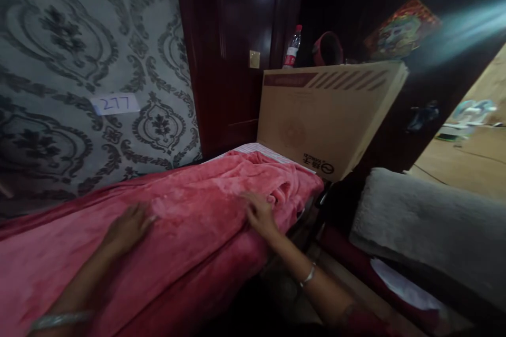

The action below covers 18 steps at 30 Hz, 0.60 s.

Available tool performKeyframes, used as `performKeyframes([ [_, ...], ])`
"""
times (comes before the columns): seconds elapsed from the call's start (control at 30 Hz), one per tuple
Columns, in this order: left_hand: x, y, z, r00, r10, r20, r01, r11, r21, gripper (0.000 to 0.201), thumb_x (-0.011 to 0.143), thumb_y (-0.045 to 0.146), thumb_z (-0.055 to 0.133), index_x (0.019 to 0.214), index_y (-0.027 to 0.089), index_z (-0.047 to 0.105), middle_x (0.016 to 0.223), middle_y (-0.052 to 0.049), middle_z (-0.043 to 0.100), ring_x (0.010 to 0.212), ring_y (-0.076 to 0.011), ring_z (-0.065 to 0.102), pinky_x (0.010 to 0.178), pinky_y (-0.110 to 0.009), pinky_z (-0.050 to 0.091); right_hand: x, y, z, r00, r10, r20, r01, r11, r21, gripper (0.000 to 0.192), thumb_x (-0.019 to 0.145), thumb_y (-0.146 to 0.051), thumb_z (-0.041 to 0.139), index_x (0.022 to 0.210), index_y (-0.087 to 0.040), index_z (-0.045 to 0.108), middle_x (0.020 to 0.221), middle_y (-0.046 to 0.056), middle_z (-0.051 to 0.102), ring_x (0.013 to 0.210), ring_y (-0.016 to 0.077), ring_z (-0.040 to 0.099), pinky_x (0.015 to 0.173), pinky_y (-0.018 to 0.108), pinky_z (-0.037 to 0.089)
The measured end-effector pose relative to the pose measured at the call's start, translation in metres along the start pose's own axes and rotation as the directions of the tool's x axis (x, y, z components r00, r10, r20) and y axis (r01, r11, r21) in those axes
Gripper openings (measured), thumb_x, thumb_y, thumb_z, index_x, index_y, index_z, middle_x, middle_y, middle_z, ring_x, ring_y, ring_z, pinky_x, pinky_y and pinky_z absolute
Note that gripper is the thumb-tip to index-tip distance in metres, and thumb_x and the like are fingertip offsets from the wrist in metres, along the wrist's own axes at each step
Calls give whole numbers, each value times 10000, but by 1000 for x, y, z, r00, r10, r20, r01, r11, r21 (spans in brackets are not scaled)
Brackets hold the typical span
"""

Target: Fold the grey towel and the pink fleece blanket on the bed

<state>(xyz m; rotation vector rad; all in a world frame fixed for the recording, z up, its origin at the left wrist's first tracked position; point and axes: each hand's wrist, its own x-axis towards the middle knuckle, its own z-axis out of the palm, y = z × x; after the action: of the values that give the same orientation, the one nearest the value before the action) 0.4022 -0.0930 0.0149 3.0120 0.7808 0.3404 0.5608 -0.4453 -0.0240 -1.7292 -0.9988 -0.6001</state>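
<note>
A pink plush blanket [190, 221] is spread in loose folds over a long, low surface in front of me. My left hand [128, 227] rests palm down on its left part, fingers stretched out and slightly blurred. On the blanket's right part lies my right hand [260, 215], fingers extended to the left and a little bent, holding nothing that I can see. A bunched fold of the blanket is just to the right of that hand. Beyond the far edge of the blanket, a strip of pale striped cloth [272, 154] shows.
A large cardboard box [312, 116] stands at the far end, with a plastic bottle [292, 48] and a round reddish object [328, 48] behind its top edge. A grey plush cushion [427, 226] sits at right. Patterned wallpaper [79, 52] borders the left side.
</note>
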Motion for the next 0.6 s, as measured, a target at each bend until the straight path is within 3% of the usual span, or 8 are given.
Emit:
performKeyframes([
  [0.07, 3, 18, 15, 998, 18, 59, -22, 998, 67, 581, 982, 334, 335, 1499, 104, 468, 1573, -179, 422, 1470, -338, 373, 1150, -564, 371, 3, 35, -40, 981, 115, -157, -129, 988, -87, 334, 927, -279, 468, 1199, -225, 655, 1185, 93, 692, 1126, 269, 626, 998, 474, 505],
  [0.17, -4, 27, 32, 1000, 14, -3, -14, 988, 153, 607, 988, 344, 275, 1516, 97, 443, 1574, -212, 406, 1457, -371, 379, 1143, -614, 339, 6, 81, -81, 917, 282, -281, -332, 932, -148, 423, 853, -354, 514, 1220, -181, 632, 1212, 139, 661, 1097, 281, 609, 970, 482, 497],
  [0.23, -8, 26, 38, 999, 32, -32, -27, 986, 162, 603, 979, 339, 290, 1503, 98, 466, 1561, -212, 427, 1446, -370, 393, 1144, -597, 345, 8, 102, -93, 876, 396, -275, -442, 887, -132, 444, 801, -404, 550, 1159, -161, 647, 1167, 154, 670, 1033, 285, 622, 930, 465, 506],
  [0.33, -9, 22, 40, 998, 38, -57, -29, 988, 149, 589, 975, 341, 300, 1476, 113, 510, 1542, -198, 459, 1433, -363, 413, 1139, -578, 359, 18, 115, -92, 842, 492, -222, -521, 849, -92, 381, 801, -506, 535, 908, -165, 666, 913, 127, 697, 844, 278, 633, 790, 426, 526],
  [0.4, -8, 20, 40, 997, 41, -69, -30, 989, 142, 582, 974, 343, 299, 1460, 122, 531, 1531, -187, 478, 1430, -351, 419, 1137, -562, 367, 30, 109, -87, 842, 488, -229, -516, 853, -81, 408, 835, -546, 481, 832, -172, 644, 839, 115, 681, 799, 270, 616, 746, 411, 520],
  [0.47, -8, 19, 40, 996, 49, -72, -39, 990, 135, 580, 975, 345, 294, 1454, 126, 536, 1532, -176, 480, 1428, -342, 424, 1134, -552, 372, 45, 90, -79, 860, 429, -278, -466, 881, -81, 404, 880, -521, 434, 892, -175, 643, 918, 123, 683, 866, 268, 609, 794, 413, 517],
  [0.53, -9, 19, 41, 996, 53, -76, -43, 990, 133, 582, 976, 351, 288, 1454, 128, 536, 1534, -172, 479, 1424, -341, 429, 1131, -556, 373, 56, 59, -66, 922, 279, -268, -318, 942, -111, 336, 922, -439, 420, 984, -193, 640, 1007, 115, 683, 946, 258, 602, 870, 414, 504],
  [0.6, -9, 19, 41, 995, 58, -79, -46, 989, 140, 583, 977, 355, 288, 1454, 127, 534, 1535, -172, 478, 1426, -341, 426, 1131, -555, 372, 59, 24, -45, 994, 47, -103, -63, 986, -156, 252, 943, -338, 430, 1001, -218, 643, 990, 92, 685, 946, 247, 605, 878, 401, 499],
])
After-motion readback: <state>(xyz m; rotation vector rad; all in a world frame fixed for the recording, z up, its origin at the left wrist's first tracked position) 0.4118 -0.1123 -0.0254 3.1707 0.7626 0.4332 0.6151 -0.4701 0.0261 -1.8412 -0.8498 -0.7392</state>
